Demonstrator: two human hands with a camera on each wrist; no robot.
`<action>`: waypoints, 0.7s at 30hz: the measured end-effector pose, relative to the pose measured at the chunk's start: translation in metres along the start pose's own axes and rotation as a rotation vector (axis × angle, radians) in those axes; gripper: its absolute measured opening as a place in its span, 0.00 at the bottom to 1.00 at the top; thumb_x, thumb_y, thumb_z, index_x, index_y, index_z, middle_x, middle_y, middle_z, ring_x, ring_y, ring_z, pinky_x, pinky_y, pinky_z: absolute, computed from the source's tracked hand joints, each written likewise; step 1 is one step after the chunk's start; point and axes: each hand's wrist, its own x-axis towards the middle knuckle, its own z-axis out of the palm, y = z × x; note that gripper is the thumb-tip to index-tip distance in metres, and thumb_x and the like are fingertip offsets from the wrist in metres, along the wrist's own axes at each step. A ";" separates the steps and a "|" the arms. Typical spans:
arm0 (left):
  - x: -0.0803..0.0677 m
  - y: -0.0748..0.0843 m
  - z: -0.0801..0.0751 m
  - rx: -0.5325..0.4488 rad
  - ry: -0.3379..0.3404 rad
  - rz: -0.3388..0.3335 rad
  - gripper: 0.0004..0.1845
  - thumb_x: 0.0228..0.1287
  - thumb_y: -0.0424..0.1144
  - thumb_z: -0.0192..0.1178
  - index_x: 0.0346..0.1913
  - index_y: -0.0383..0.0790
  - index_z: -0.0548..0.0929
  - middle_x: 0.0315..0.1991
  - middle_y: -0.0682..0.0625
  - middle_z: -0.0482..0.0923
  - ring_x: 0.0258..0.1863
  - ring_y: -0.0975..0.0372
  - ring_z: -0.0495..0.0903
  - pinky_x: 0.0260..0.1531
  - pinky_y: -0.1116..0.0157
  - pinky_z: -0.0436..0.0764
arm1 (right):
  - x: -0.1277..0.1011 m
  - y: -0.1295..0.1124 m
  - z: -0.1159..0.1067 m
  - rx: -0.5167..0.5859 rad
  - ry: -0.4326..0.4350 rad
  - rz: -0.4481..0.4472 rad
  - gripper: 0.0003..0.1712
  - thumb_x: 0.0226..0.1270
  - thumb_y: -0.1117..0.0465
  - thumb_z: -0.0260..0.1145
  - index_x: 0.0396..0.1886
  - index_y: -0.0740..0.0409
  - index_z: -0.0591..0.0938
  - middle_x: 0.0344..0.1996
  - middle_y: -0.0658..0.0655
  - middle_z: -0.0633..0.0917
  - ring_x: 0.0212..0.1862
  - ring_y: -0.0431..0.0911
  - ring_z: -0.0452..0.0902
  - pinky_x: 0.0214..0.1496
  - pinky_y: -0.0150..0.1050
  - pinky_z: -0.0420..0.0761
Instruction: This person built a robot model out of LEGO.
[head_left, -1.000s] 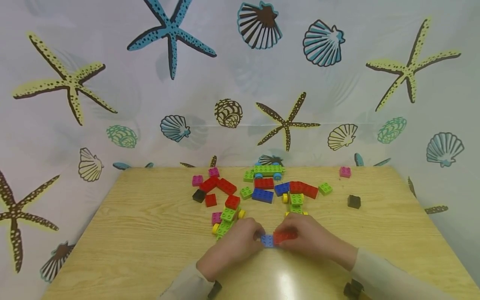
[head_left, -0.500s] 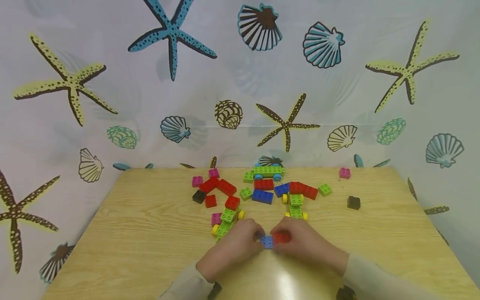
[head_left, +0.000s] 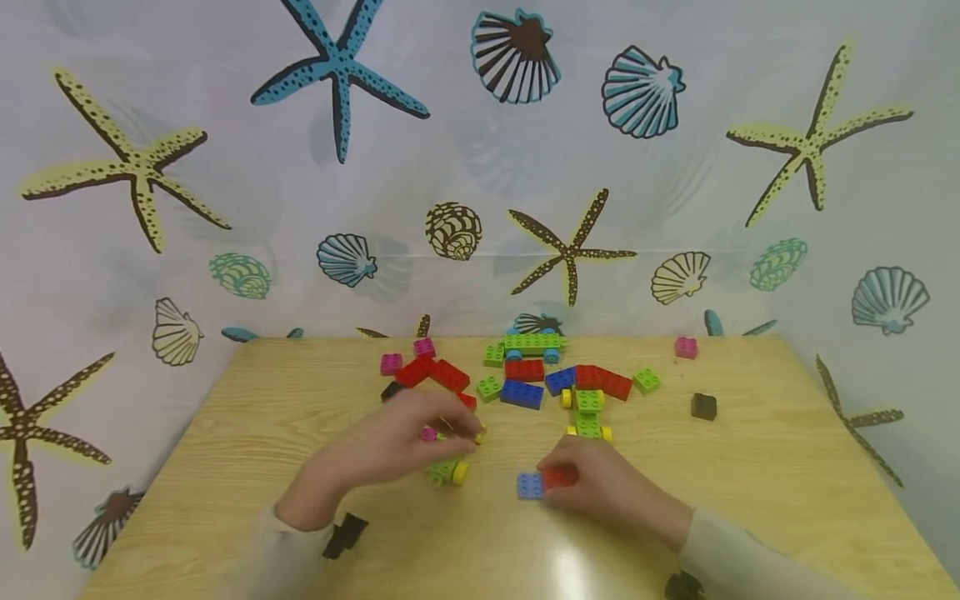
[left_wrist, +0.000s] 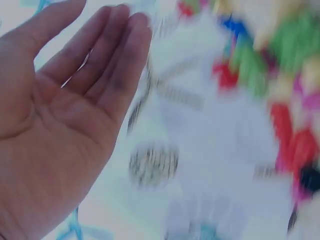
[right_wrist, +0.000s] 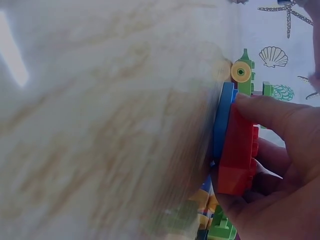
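My right hand (head_left: 596, 487) grips a red brick (head_left: 561, 477) stuck on a light-blue plate (head_left: 530, 485), low on the wooden table (head_left: 300, 467). In the right wrist view my fingers (right_wrist: 270, 112) and thumb curl round the red brick (right_wrist: 237, 150), and the blue plate (right_wrist: 222, 120) lies against the wood. My left hand (head_left: 397, 442) hovers, blurred, over a green piece with yellow wheels (head_left: 450, 472), with fingertips near a pink brick. The left wrist view shows my left palm (left_wrist: 55, 125) with straight fingers holding nothing.
Loose bricks lie behind the hands: red bricks (head_left: 442, 372), a blue brick (head_left: 522, 393), a green car with blue wheels (head_left: 534, 343), a green piece with yellow wheels (head_left: 588, 414), a pink brick (head_left: 686, 347) and a black brick (head_left: 703, 406). A seashell curtain (head_left: 480, 167) backs the table.
My left hand has let go of the blue-and-red piece and moved left and back over the green wheeled piece. The right hand still holds the piece in place.
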 end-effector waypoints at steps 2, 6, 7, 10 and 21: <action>-0.005 -0.010 -0.020 0.059 0.166 -0.023 0.09 0.79 0.42 0.72 0.56 0.51 0.92 0.49 0.57 0.92 0.49 0.63 0.89 0.55 0.60 0.92 | 0.000 0.000 0.000 0.007 -0.005 0.009 0.20 0.73 0.51 0.81 0.60 0.51 0.93 0.51 0.47 0.92 0.48 0.40 0.81 0.52 0.36 0.83; -0.004 -0.039 -0.040 0.111 0.382 -0.148 0.12 0.79 0.42 0.72 0.58 0.44 0.91 0.50 0.49 0.93 0.52 0.54 0.90 0.57 0.50 0.93 | 0.001 0.000 0.001 0.011 -0.012 0.018 0.20 0.73 0.51 0.81 0.60 0.51 0.93 0.51 0.47 0.92 0.48 0.41 0.80 0.52 0.36 0.82; -0.001 -0.047 -0.041 0.113 0.405 -0.173 0.13 0.79 0.43 0.72 0.59 0.42 0.91 0.52 0.47 0.93 0.53 0.52 0.90 0.59 0.48 0.92 | 0.001 0.000 0.001 0.015 -0.014 0.022 0.20 0.73 0.51 0.81 0.60 0.51 0.93 0.51 0.47 0.92 0.48 0.41 0.80 0.52 0.37 0.82; 0.010 -0.074 -0.041 0.093 0.419 -0.230 0.17 0.81 0.46 0.70 0.61 0.38 0.89 0.56 0.43 0.92 0.56 0.49 0.88 0.63 0.45 0.90 | 0.000 0.000 0.000 0.016 -0.015 0.030 0.20 0.73 0.50 0.81 0.60 0.50 0.93 0.51 0.47 0.92 0.48 0.41 0.80 0.52 0.37 0.82; 0.044 -0.135 -0.034 0.141 0.330 -0.454 0.27 0.78 0.47 0.70 0.69 0.31 0.84 0.60 0.35 0.87 0.58 0.44 0.83 0.63 0.47 0.89 | -0.001 -0.002 -0.001 0.012 -0.012 0.027 0.20 0.73 0.50 0.81 0.60 0.51 0.93 0.53 0.48 0.93 0.50 0.41 0.81 0.55 0.39 0.83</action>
